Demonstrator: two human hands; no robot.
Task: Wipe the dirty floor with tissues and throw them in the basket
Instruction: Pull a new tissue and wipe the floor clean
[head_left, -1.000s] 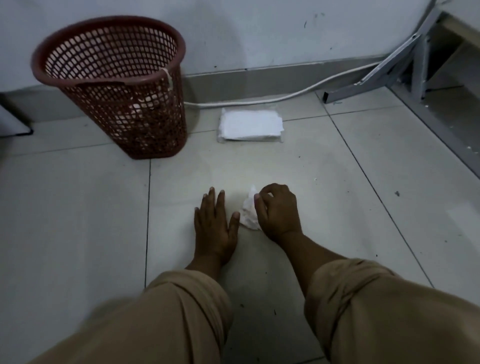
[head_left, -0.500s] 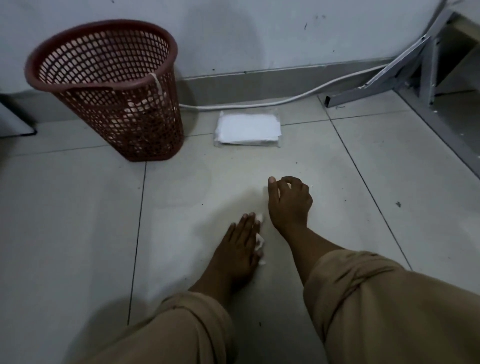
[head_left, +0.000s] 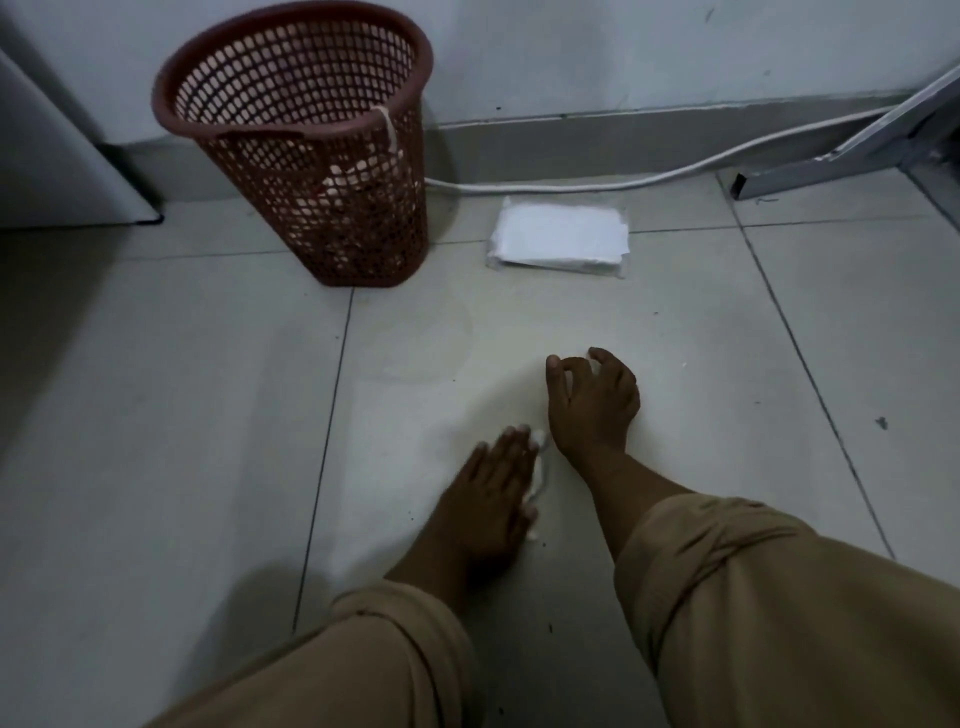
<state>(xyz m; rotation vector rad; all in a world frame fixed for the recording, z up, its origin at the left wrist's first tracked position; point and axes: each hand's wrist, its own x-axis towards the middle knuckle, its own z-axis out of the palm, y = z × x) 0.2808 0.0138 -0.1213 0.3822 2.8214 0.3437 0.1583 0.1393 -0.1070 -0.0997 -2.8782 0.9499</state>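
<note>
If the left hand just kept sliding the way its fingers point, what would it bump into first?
Probably the right hand: the left hand, flat on a tissue, points up-right at its wrist. Depth is hard to judge.

Glossy tiled floor (head_left: 675, 364), perforated plastic basket (head_left: 311, 171), soft paper tissues (head_left: 561, 236).

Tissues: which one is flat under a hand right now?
The crumpled tissue pressed to the floor under the left hand. The right hand pinches only a small white bit; the tissue pack lies untouched beside the basket.
</note>
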